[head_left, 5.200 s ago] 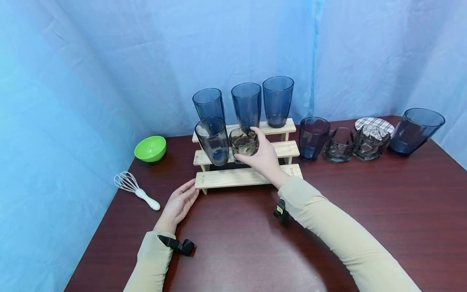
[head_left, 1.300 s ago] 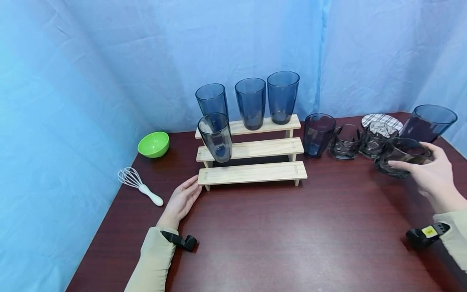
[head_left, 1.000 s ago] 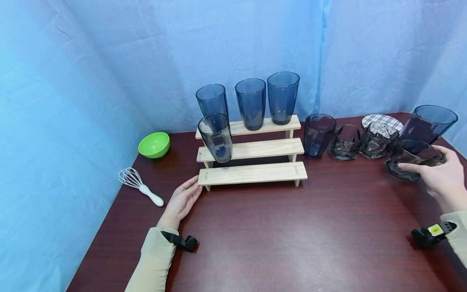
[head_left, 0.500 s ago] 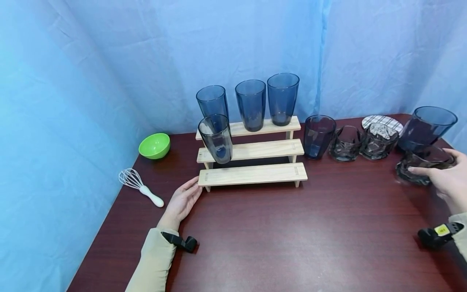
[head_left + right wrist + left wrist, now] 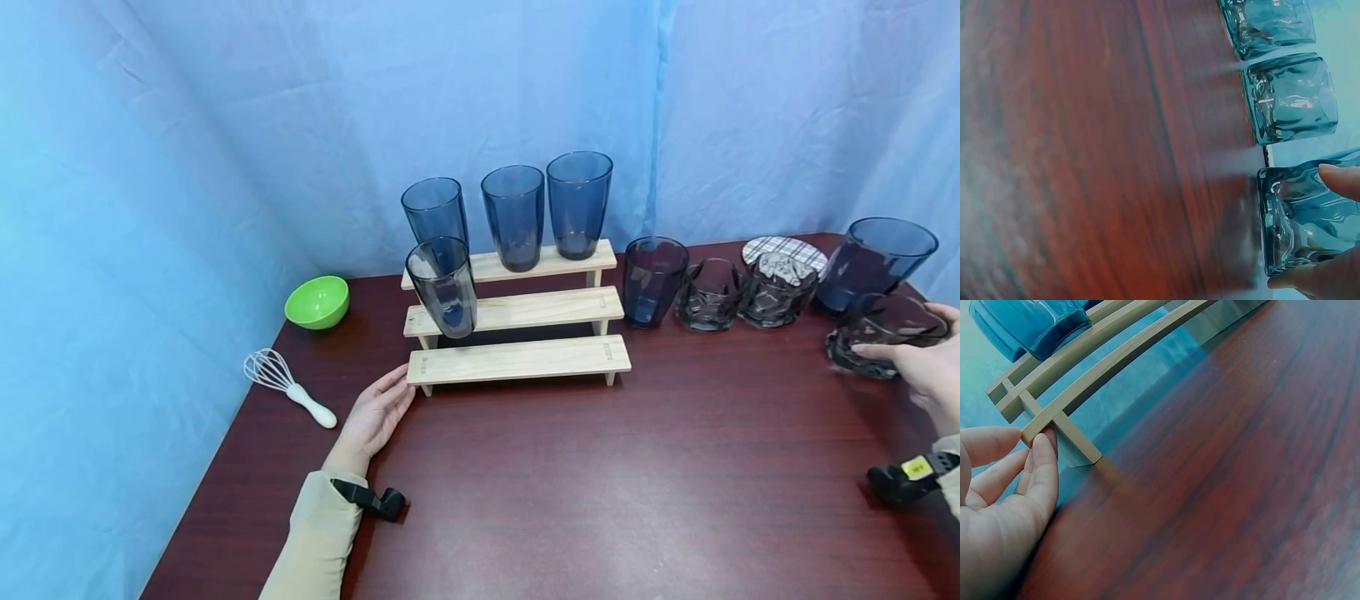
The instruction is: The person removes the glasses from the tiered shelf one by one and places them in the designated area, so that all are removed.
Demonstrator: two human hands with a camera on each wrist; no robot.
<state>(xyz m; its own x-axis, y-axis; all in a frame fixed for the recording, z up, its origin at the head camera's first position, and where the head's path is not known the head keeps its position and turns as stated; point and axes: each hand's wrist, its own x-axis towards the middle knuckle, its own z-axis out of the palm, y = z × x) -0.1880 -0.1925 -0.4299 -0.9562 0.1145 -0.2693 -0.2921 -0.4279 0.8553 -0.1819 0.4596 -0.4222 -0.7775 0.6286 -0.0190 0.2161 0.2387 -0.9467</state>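
Note:
My right hand [image 5: 933,367] grips a short smoked-glass tumbler [image 5: 888,325], thumb and fingers on opposite sides of it. The tumbler stands low at the table's right side, in front of a tall blue glass [image 5: 870,267]; in the right wrist view its base [image 5: 1266,219] is right at the tabletop. At the left end of a three-step wooden stand [image 5: 517,358], my left hand [image 5: 371,417] holds the corner of the lowest step between its fingertips [image 5: 1041,450]. One tall glass [image 5: 446,292] sits on the middle step. Several tall blue glasses [image 5: 513,221] line the top step.
Right of the stand are a tall dark-blue glass [image 5: 652,283] and two short tumblers [image 5: 708,296]. A checked round coaster [image 5: 787,250] lies behind them. At left are a green bowl [image 5: 317,302] and a white whisk [image 5: 288,387]. Blue curtains [image 5: 360,100] enclose the table.
My right hand has carried the short tumbler from the stand's middle step to the table's right side, lately shifting further right and down. My left hand has stayed on the stand.

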